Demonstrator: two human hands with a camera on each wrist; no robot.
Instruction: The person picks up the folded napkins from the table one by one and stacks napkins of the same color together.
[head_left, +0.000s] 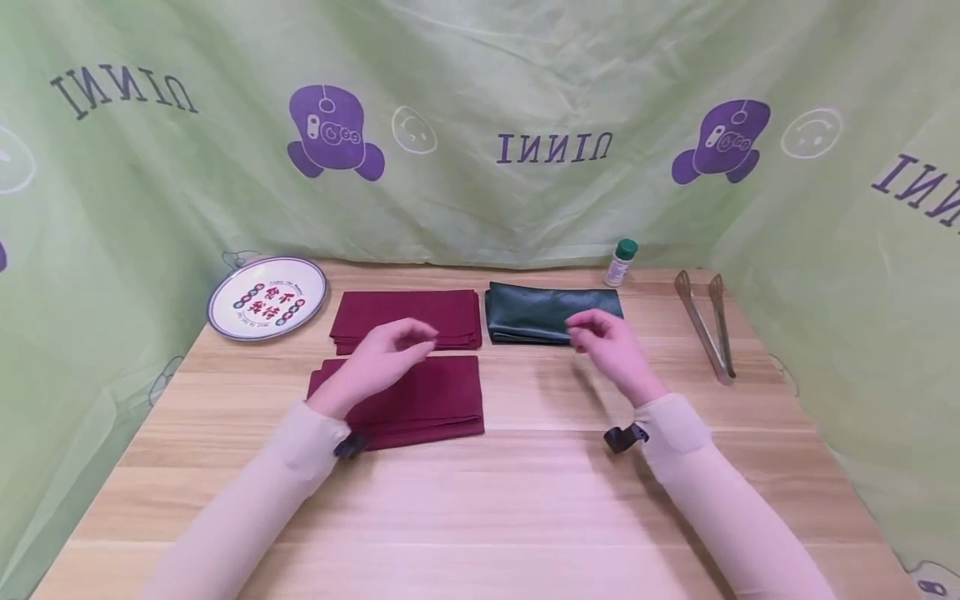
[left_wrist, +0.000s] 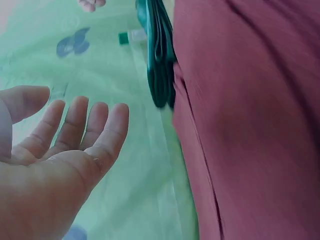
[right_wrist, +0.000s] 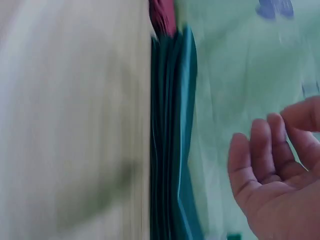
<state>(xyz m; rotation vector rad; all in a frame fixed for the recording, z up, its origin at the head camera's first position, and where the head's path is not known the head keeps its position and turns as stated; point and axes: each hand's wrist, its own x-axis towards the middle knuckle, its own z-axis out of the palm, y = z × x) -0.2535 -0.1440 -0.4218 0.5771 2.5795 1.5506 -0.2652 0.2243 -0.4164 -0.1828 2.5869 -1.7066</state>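
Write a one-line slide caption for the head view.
Both hands empty above a wooden table: left hand over folded maroon cloths, right hand near a folded green cloth.

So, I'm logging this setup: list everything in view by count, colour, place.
Plate: 1, white, far left
Burgundy cloths: 2, deep red, left of centre
Green cloth: 1, dark green, right of centre
Bottle: 1, white and green, back right
Tongs: 1, metallic, far right
Table: 1, tan, beneath
Curtain: 1, green, around table
Wrist devices: 2, black, at cuffs
Sleeves: 2, pale, on forearms
Left hand: 1, bare, over burgundy cloths
Right hand: 1, bare, near green cloth
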